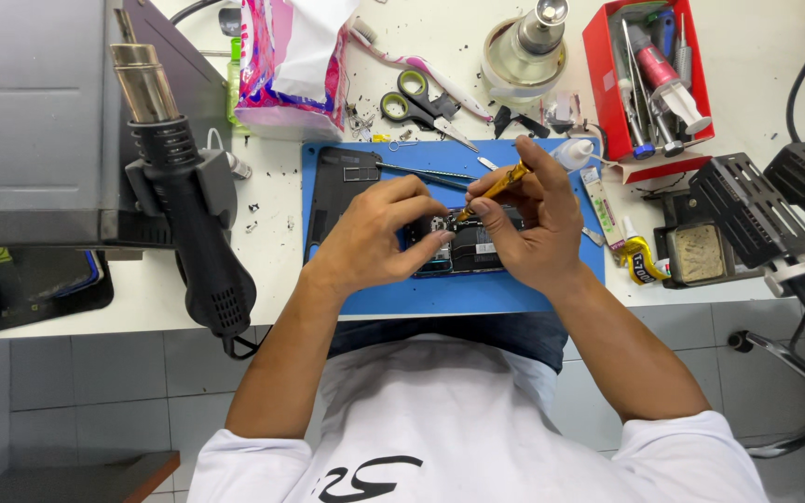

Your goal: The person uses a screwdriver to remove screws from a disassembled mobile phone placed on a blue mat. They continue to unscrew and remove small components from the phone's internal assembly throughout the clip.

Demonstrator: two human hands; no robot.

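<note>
Both hands, left (379, 237), right (533, 224), crowd the opened phone (468, 250) mid-mat (477, 293).

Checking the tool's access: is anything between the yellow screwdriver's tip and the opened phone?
Nothing visible. The right hand brings the yellow screwdriver straight onto the opened phone; the left hand steadies the phone's left end, beside the tip, not across it.

The white table (775, 56) carries a blue mat (477, 293) under the hands, scissors (421, 104) beyond them, a red box (605, 88) to their right.
</note>
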